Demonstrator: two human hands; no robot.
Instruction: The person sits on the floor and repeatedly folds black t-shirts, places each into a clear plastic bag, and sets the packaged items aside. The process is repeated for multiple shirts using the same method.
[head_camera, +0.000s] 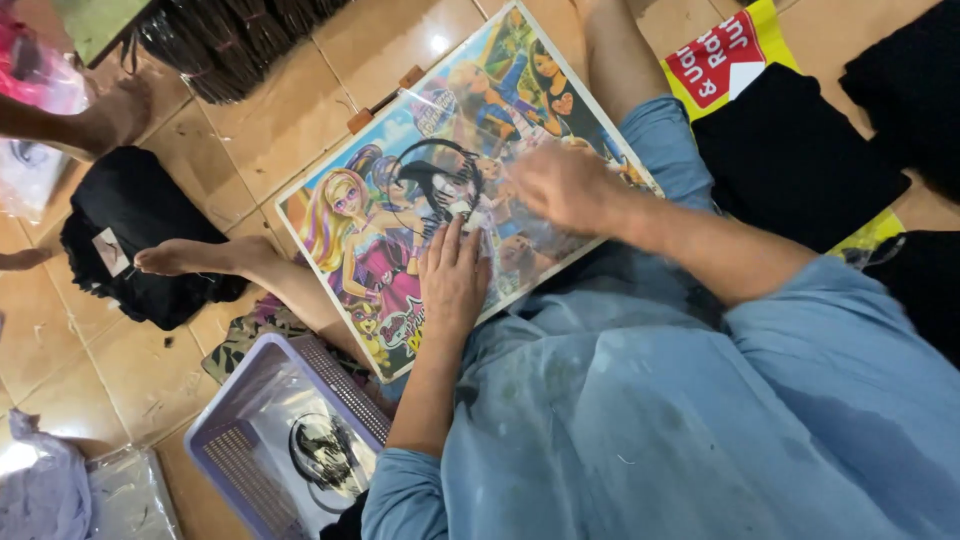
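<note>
1. Cartoon-printed board (400, 170) lay across the lap as a work surface.
2. Purple basket (262, 385), at 7 o'clock, held bagged items.
3. Left hand (453, 272) pressed flat, fingers open, pinning the clear bag (478, 215).
4. Right hand (562, 185), blurred; grip indeterminate, on the bag at 1 o'clock.

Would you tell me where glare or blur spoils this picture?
Head view: the right hand is motion-blurred; the left hand looks sharper; glare spots mark the floor tiles and the clear plastic bag on the cartoon board.

Warm indoor light, glare on floor tiles (400, 45), motion-blurred right hand (565, 185).
</note>
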